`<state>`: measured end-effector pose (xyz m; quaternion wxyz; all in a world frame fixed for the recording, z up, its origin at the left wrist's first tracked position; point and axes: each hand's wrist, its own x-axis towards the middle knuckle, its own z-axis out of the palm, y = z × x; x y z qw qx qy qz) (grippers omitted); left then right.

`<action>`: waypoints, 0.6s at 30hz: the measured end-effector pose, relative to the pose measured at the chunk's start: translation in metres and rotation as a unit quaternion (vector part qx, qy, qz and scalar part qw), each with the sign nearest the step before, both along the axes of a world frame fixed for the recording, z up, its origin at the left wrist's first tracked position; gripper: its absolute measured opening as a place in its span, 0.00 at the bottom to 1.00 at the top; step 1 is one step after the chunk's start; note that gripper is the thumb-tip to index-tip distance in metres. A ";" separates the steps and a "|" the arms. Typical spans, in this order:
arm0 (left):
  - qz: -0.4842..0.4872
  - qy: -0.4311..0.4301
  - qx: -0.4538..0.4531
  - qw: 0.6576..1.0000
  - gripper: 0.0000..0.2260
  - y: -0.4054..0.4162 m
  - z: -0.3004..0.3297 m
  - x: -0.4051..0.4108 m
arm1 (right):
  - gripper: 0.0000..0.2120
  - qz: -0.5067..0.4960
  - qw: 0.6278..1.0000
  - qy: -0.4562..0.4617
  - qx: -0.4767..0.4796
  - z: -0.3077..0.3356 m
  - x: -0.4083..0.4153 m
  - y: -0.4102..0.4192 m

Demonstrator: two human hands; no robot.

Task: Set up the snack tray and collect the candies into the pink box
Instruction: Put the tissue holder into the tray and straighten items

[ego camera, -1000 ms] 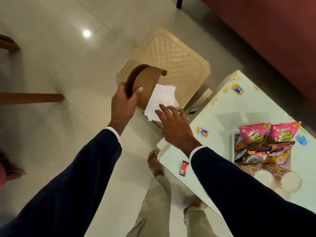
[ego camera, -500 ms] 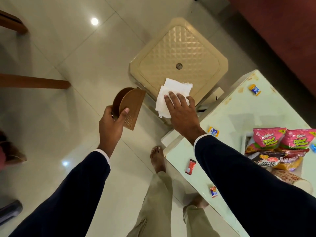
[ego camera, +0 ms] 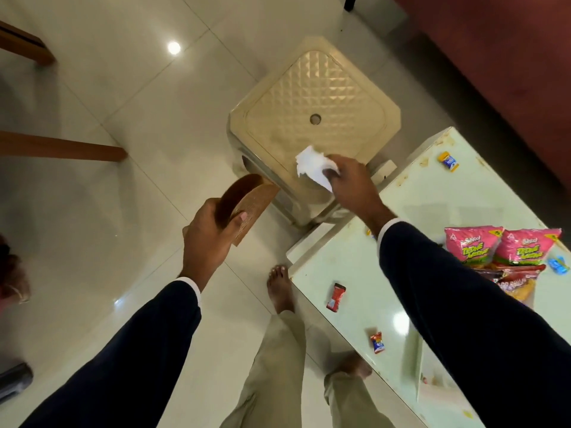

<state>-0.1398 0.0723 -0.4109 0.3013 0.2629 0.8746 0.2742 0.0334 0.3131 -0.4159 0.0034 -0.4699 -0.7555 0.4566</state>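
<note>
My left hand [ego camera: 206, 239] grips a brown woven holder [ego camera: 247, 202], held on edge over the floor. My right hand [ego camera: 350, 185] grips a crumpled white tissue [ego camera: 312, 165] above the near corner of a beige plastic stool [ego camera: 315, 118]. On the pale green table [ego camera: 432, 193] lie loose wrapped candies: a red one [ego camera: 336, 297], a red and blue one [ego camera: 377, 342], a yellow and blue one [ego camera: 448, 161] and a blue one [ego camera: 558, 264]. Two pink snack packets [ego camera: 500, 247] lie at the right with darker packets below them. No pink box is in view.
A wooden furniture leg [ego camera: 61, 148] crosses the tiled floor at left. A dark red sofa [ego camera: 509, 57] fills the upper right. My bare foot [ego camera: 279, 288] stands beside the table's near corner.
My right hand has closed on the flat tissue, crumpled it and lifted it off the stool. My left hand with the brown holder stays roughly in place.
</note>
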 end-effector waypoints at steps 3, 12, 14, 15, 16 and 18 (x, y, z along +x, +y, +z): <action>-0.040 -0.012 -0.007 0.999 0.19 0.006 0.008 0.015 | 0.09 -0.191 0.949 0.140 -0.209 0.021 0.028 0.015; -0.186 -0.127 0.054 0.973 0.22 0.042 0.031 0.097 | 0.19 -0.298 0.786 0.370 -0.396 0.109 0.155 -0.005; -0.220 -0.173 0.049 0.959 0.22 0.057 0.038 0.124 | 0.18 -0.287 0.755 0.423 -0.410 0.135 0.191 -0.014; -0.237 -0.197 0.040 0.950 0.21 0.065 0.041 0.141 | 0.17 -0.287 0.741 0.445 -0.413 0.147 0.210 -0.020; -0.253 -0.219 0.035 0.942 0.19 0.073 0.045 0.158 | 0.16 -0.288 0.735 0.457 -0.409 0.157 0.227 -0.027; -0.286 -0.246 0.043 0.925 0.16 0.086 0.050 0.197 | 0.15 -0.297 0.769 0.432 -0.366 0.170 0.258 -0.041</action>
